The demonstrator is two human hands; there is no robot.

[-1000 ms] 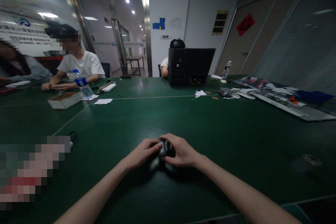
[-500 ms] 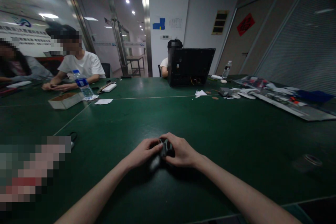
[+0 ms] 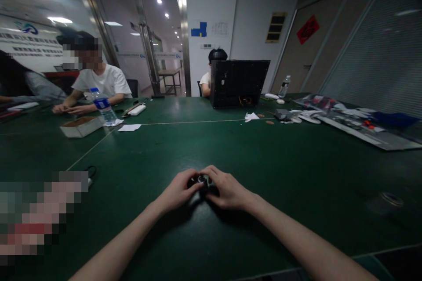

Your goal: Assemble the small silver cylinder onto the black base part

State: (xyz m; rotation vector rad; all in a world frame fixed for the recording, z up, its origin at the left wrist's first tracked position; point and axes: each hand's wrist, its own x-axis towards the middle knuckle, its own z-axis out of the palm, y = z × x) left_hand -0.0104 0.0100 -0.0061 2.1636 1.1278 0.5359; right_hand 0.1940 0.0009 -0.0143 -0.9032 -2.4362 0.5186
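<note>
Both hands meet just above the green table [image 3: 184,149], close in front of me. Between their fingers is a small dark object [image 3: 201,180] with a shiny, light ring on its upper face. Its kind cannot be made out, since the fingers hide much of it. My left hand [image 3: 180,189] pinches it from the left with thumb and fingers. From the right, my right hand [image 3: 228,189] curls round it, fingertips close to those of the left. A dark shadow falls on the tabletop beneath.
A dark can-like container [image 3: 387,202] stands at right. Further off are a black computer case or screen [image 3: 240,84], a water bottle [image 3: 104,107], an open box [image 3: 81,127], paper scraps [image 3: 129,127] and a cluttered board [image 3: 372,134]. Several people sit around the table.
The small dark object has been turned between the fingers, so its light ring now shows on top. Both hands stay in nearly the same place. A person at far left has turned their head.
</note>
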